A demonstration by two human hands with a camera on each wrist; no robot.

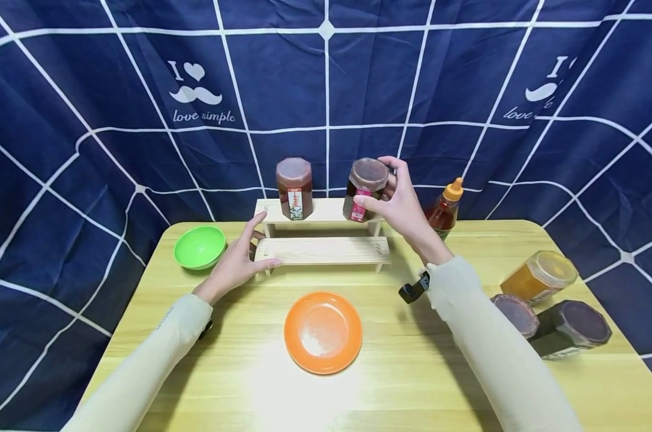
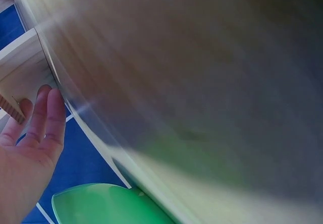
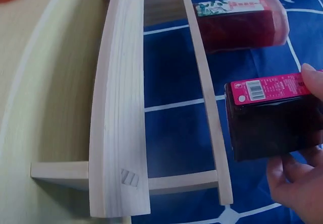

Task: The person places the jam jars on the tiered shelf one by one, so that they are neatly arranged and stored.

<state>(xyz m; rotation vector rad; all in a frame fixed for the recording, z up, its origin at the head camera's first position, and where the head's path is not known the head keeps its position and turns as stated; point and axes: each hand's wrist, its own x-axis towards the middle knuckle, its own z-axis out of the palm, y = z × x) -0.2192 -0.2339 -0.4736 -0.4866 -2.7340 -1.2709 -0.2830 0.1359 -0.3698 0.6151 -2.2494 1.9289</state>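
Observation:
My right hand (image 1: 398, 198) grips a dark jar with a pink label (image 1: 362, 207), thumb on the label side and fingers behind. In the head view this jar stands upright over the right end of the upper step of a wooden two-step rack (image 1: 326, 251). The right wrist view shows a small gap between the jar's base and the step's edge. A reddish jar with a white label (image 1: 295, 198) stands on the upper step's left part. My left hand (image 1: 236, 264) is at the rack's left end, its fairly straight fingers (image 2: 38, 115) touching the wood.
A green bowl (image 1: 199, 247) sits left of the rack, and an orange plate (image 1: 323, 332) lies in front. Behind my right wrist is a red sauce bottle (image 1: 443, 213) with an orange cap. Several jars, one of them amber (image 1: 537, 277), stand at the table's right side. A blue cloth (image 1: 283, 78) hangs behind.

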